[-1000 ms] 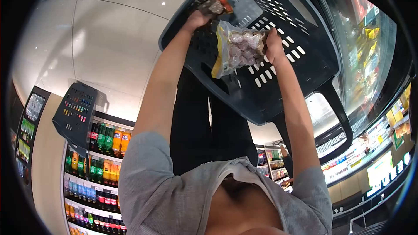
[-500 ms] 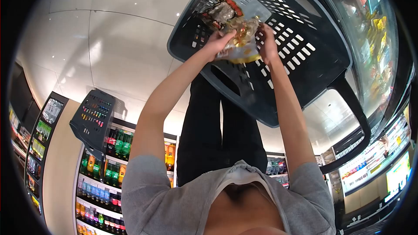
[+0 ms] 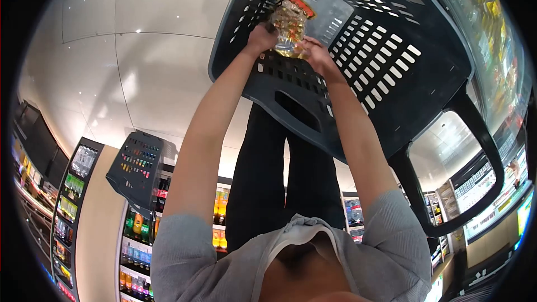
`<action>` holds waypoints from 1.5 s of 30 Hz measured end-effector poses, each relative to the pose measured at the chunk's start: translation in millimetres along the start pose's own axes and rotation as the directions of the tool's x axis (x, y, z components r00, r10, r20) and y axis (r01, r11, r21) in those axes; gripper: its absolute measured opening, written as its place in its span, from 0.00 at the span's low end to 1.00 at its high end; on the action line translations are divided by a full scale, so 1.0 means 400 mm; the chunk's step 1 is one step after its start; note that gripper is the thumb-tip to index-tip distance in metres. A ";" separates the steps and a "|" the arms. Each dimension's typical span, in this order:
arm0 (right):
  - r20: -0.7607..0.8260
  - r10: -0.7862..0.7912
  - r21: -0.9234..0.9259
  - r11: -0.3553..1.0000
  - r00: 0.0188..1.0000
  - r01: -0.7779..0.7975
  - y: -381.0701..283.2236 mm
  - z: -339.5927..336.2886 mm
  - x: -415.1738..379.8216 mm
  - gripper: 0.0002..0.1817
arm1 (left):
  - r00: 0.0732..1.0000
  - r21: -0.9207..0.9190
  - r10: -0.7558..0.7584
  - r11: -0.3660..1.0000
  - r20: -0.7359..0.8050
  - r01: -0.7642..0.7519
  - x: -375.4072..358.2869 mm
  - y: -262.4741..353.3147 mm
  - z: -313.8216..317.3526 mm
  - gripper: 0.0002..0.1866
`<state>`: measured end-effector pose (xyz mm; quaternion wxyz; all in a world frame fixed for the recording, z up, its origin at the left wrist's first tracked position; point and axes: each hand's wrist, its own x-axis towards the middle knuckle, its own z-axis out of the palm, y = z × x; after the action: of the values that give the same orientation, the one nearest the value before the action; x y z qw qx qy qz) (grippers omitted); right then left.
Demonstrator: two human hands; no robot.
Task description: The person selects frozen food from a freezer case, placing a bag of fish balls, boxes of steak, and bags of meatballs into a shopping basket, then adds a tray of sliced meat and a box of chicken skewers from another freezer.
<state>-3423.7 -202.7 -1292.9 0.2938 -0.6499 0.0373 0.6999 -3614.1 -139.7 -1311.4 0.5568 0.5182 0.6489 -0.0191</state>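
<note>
A clear plastic bag of small yellow and red wrapped pieces (image 3: 289, 29) is inside a large dark grey shopping basket (image 3: 386, 126), low down near the bottom. My left hand (image 3: 262, 39) grips the bag's left edge, its fingertips partly hidden. At the lower right corner, my right hand (image 3: 318, 54) pinches the bag between thumb and fingers. Just beyond it, a second packet with a red and black top (image 3: 298, 3) lies on the basket floor, partly covered by the bag. The print on both is too blurred to read.
The basket's black handle (image 3: 492, 190) hangs down at the right. Another grey basket (image 3: 137, 159) stands at the left by shelves of bottled drinks (image 3: 137, 251). A glass-fronted case with bright packets (image 3: 495, 33) is at the upper right. Pale glossy floor tiles (image 3: 162, 61) lie around.
Both hands have lowered the bag deeper into the basket and shifted left, so it now overlaps the red-topped packet. The bag has turned more upright in view. The camera view has shifted slightly.
</note>
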 end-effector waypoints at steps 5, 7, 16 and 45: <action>-0.011 -0.046 0.030 0.998 0.999 0.046 0.035 0.056 0.142 0.21 | 0.984 -0.040 0.123 0.992 0.129 -0.119 0.033 -0.020 -0.043 0.23; -0.061 -0.047 -0.116 0.993 0.997 0.039 0.031 0.082 0.174 0.23 | 0.961 -0.067 0.179 0.983 0.210 -0.169 0.022 -0.027 -0.050 0.24; 0.554 -0.331 -0.741 0.222 0.764 0.634 0.077 0.090 0.100 0.20 | 0.961 -0.633 0.082 0.767 0.265 0.109 -0.341 0.195 -0.204 0.16; 0.022 -0.900 -0.385 0.394 0.435 0.835 0.198 -0.652 -1.617 0.03 | 0.755 -0.949 0.598 0.028 0.268 0.314 -1.297 0.605 -0.009 0.35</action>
<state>-3239.8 -616.0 -756.3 0.4943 -0.6757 -0.4013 0.3715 -3530.1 -363.7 -791.4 0.9278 0.0127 0.1833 0.3248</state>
